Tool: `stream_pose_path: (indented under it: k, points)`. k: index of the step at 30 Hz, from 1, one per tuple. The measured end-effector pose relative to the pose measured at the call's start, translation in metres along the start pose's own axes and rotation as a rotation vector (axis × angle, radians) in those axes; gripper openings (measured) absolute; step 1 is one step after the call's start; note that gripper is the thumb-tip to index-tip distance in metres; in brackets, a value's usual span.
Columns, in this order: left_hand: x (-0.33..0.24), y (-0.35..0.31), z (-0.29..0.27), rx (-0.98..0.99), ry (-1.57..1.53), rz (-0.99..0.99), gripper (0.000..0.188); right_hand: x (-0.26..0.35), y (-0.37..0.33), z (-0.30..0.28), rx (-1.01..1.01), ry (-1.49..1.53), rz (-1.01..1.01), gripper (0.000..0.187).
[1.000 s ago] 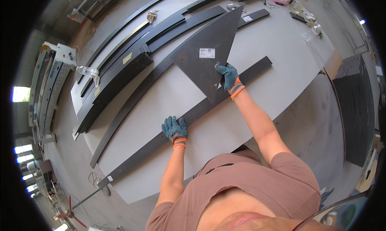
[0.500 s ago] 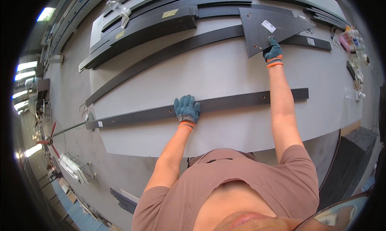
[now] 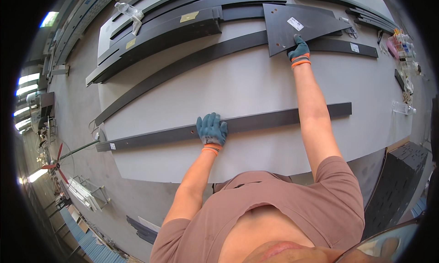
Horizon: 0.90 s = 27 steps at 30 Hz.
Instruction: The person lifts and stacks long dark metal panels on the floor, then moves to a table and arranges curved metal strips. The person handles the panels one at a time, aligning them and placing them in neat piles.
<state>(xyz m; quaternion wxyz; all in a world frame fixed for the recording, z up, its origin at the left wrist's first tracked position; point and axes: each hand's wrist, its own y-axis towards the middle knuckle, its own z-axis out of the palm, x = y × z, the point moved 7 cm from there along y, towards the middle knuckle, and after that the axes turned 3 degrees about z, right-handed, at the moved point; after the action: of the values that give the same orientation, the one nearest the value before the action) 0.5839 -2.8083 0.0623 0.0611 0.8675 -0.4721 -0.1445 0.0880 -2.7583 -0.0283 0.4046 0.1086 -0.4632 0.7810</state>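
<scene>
My left hand (image 3: 211,130), in a teal work glove with an orange cuff, lies flat across the middle of a long dark grey metal bar (image 3: 270,119), fingers stretched over it. The bar has a small white label at its left end. My right hand (image 3: 299,49), gloved alike, grips the near edge of a dark triangular metal plate (image 3: 315,22), thumb on top and fingers hidden underneath. That plate has holes near its left corners and a white label. It overlaps a second long dark bar (image 3: 183,66) farther back on the white table (image 3: 256,167).
Several dark metal profiles (image 3: 164,36) are stacked along the far left, two with yellow tape. A clear bottle (image 3: 129,10) stands at the back left. Small bottles (image 3: 404,50) and another clear bottle (image 3: 403,108) line the right edge. A red-bladed fan (image 3: 57,165) is beyond the left end.
My right hand and the triangular plate have shifted left and slightly away from me. The left hand remains on the near bar.
</scene>
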Motion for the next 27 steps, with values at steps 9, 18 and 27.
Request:
stream_pose_path:
  k: [9, 18, 27]
  points:
    - [0.024, 0.031, -0.007, 0.017, -0.170, -0.034, 0.051, 0.028, -0.007, -0.023, 0.248, 0.076, -0.025, 0.025]
    - [0.139, 0.218, 0.031, 0.297, 0.213, -0.119, 0.105, 0.045, -0.114, -0.046, 0.273, -0.029, -0.063, 0.029]
    - [0.152, 0.252, 0.051, 0.538, 0.252, 0.105, 0.087, 0.043, -0.103, -0.038, 0.222, 0.010, -0.107, 0.028]
